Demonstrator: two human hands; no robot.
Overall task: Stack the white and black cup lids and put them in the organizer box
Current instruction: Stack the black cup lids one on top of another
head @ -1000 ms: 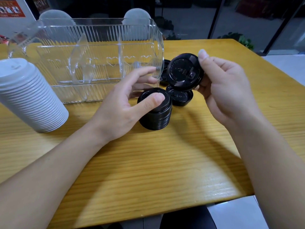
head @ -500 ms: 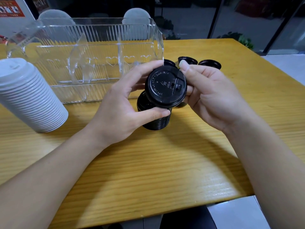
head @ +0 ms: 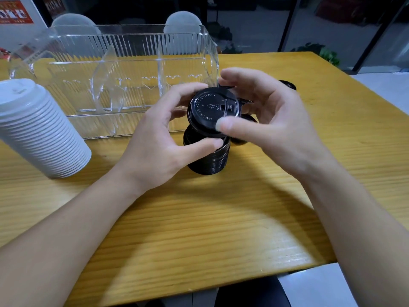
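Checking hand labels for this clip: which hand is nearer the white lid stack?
Left. The left hand is at the black lid stack, on the side facing the white lid stack; the right hand is on the far side, holding the single black lid.

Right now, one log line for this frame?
step: stacking black lids | right hand: holds black lid above black lid stack | left hand: steadies stack | organizer box: empty

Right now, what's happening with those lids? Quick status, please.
Both hands, left and right, hold one black lid above the black stack. Clear organizer box empty. Nothing blocking.
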